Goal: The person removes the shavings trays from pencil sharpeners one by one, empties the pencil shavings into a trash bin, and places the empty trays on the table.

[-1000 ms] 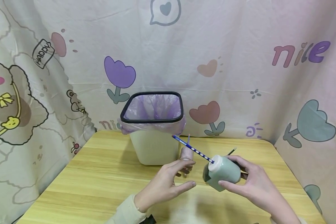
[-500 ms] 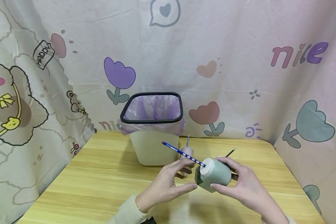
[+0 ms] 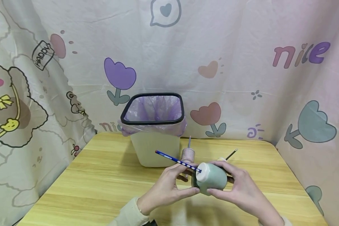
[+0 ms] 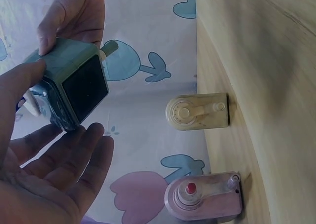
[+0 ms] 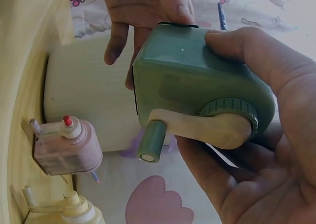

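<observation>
Behind, in the head view, a pale curtain [image 3: 164,62] printed with tulips and hearts; below, a wooden table [image 3: 101,175]. On the table, a white bin [image 3: 156,150] lined with a purple bag [image 3: 153,108], and just beside it a pink sharpener [image 3: 188,154]. Above the table, a green sharpener [image 3: 215,178] in the curled fingers and thumb of the right hand [image 3: 243,188], with a blue pencil [image 3: 172,158] in its white end. Left hand [image 3: 169,185] loosely open, thumb tip at the sharpener's edge.

In the left wrist view, left fingers spread near the green sharpener's dark panel [image 4: 86,90]; well apart from it, a yellow sharpener [image 4: 192,112] next to the pink one.

In the right wrist view, a pale crank [image 5: 207,130] on the green sharpener's side, under the right thumb.
</observation>
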A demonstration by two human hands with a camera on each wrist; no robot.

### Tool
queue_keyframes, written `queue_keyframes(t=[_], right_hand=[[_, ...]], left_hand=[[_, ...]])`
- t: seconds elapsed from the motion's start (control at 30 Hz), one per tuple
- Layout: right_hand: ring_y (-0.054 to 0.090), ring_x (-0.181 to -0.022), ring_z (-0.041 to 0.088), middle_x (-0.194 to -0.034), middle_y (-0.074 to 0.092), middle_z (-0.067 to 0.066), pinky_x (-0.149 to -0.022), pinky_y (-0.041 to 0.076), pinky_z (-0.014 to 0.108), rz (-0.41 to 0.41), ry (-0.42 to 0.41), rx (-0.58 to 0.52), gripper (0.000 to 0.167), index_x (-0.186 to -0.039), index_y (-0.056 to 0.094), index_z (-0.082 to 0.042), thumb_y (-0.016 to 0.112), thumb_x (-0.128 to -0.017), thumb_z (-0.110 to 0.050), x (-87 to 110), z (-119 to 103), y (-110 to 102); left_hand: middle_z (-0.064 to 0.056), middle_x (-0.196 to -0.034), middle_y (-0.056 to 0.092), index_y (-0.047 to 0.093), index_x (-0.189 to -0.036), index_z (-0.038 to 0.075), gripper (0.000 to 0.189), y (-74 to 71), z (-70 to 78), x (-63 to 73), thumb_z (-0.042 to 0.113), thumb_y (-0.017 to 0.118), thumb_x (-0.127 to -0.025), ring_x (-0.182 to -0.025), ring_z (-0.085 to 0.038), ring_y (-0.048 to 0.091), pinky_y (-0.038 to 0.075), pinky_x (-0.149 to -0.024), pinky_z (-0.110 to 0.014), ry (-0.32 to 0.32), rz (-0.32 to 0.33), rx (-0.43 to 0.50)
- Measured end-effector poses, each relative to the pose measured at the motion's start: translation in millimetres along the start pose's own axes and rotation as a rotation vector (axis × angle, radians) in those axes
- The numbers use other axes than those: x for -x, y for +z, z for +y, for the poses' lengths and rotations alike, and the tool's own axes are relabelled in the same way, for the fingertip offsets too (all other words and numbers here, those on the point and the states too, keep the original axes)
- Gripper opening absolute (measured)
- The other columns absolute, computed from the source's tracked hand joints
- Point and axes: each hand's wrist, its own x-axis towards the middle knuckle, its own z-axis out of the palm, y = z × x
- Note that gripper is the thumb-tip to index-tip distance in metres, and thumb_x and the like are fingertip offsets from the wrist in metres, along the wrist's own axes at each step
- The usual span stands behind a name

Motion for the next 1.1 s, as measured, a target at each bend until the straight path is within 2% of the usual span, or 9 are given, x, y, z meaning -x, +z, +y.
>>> queue_keyframes(t=[0.3, 0.6, 0.93, 1.1], right_hand=[[0.068, -0.097, 0.002, -0.120, 0.073, -0.012, -0.083, 0.066, 0.025, -0.002, -0.029, 0.015, 0.060, -0.132, 0.067, -0.031, 0.097, -0.080, -0.035, -1.0, 3.6, 3.0], [0.068, -0.096, 0.002, -0.120, 0.074, -0.011, -0.081, 0.065, 0.025, -0.013, -0.046, -0.001, 0.061, -0.132, 0.067, -0.032, 0.098, -0.079, -0.032, -0.9, 5.4, 5.4], [0.068, -0.098, 0.002, -0.120, 0.074, -0.012, -0.083, 0.065, 0.024, -0.017, -0.043, -0.019, 0.061, -0.133, 0.068, -0.030, 0.097, -0.080, -0.033, 0.4, 3.4, 6.3], [0.068, -0.099, 0.002, -0.120, 0.074, -0.012, -0.083, 0.065, 0.024, -0.022, -0.044, -0.021, 0.060, -0.133, 0.067, -0.032, 0.097, -0.081, -0.034, 0.5, 2.9, 4.7]], left_hand=[[0.001, -0.127, 0.076, 0.069, -0.140, 0.018, 0.056, -0.9, -3.8, -0.2, 0.024, 0.091, -0.088, -0.100, -0.003, 0.070, 0.065, -0.086, -0.023, 0.047, 0.004, 0.003], [0.002, -0.128, 0.076, 0.071, -0.137, 0.019, 0.055, -2.9, -4.0, -0.7, 0.023, 0.092, -0.085, -0.099, -0.004, 0.072, 0.065, -0.088, -0.024, 0.011, -0.020, 0.049], [-0.001, -0.124, 0.076, 0.072, -0.130, 0.017, 0.051, -2.9, -4.5, 0.9, 0.017, 0.093, -0.084, -0.099, -0.003, 0.071, 0.067, -0.086, -0.026, 0.048, -0.010, 0.081], [0.002, -0.124, 0.076, 0.073, -0.130, 0.019, 0.053, -2.1, -1.9, -0.3, 0.015, 0.095, -0.082, -0.101, -0.004, 0.072, 0.066, -0.088, -0.027, 0.029, -0.010, 0.095]])
